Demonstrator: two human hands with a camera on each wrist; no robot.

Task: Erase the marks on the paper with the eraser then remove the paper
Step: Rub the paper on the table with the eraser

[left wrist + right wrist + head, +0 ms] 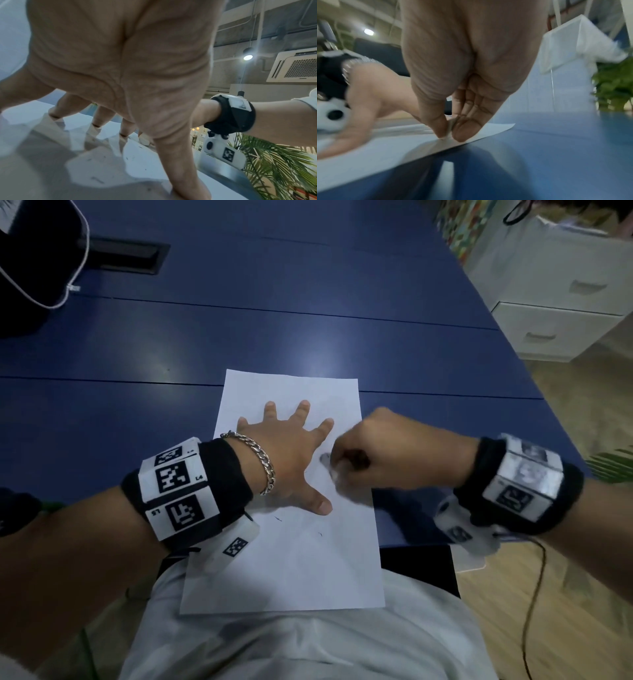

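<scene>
A white sheet of paper lies on the blue table, its near end hanging over the table's edge above my lap. My left hand lies flat on the paper's upper half with its fingers spread, pressing it down. My right hand is just right of it, fingers curled, pinching a small white eraser against the paper beside a smudged dark mark. Two short pencil marks sit lower on the sheet. In the left wrist view my left fingertips press on the paper.
A black bag with a white cord sits at the table's far left, next to a black cable slot. White drawers stand beyond the table's right edge. A green plant is at the right.
</scene>
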